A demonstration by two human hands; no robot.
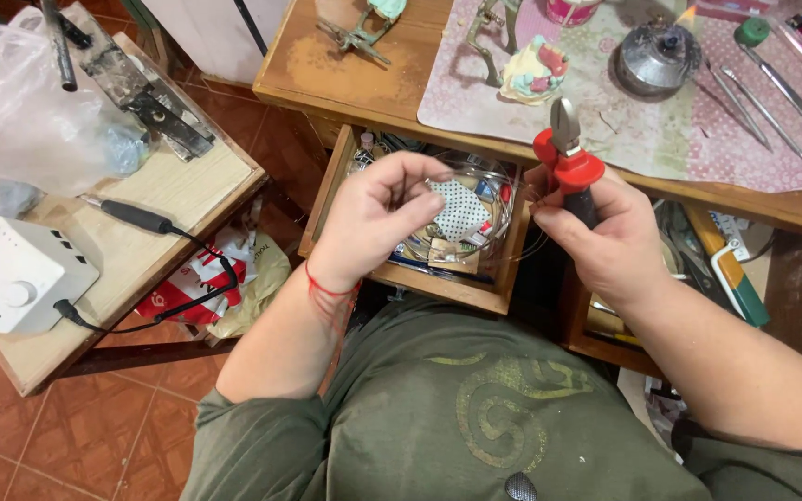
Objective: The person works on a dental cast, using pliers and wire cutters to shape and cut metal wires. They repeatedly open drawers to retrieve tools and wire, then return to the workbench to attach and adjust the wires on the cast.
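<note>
My right hand (pixel 610 237) grips red-handled cutting pliers (pixel 568 153), jaws pointing up, in front of the wooden desk's edge. My left hand (pixel 378 213), a red string at its wrist, is raised over an open wooden drawer (pixel 327 199) with fingers pinched together; a thin wire loop (pixel 503 218) runs from those fingers toward the pliers. Below the hands the drawer holds a clear round dish and small packets (pixel 461 209).
On the desk (pixel 327 65) lie a patterned mat (pixel 698 130), a small metal burner (pixel 656 60) with a flame, several long metal tools (pixel 772 93), clamps and a pastel lump. At left a side table (pixel 155 255) carries a white box with a dial (pixel 16 274), a black handpiece on a cable, a plastic bag.
</note>
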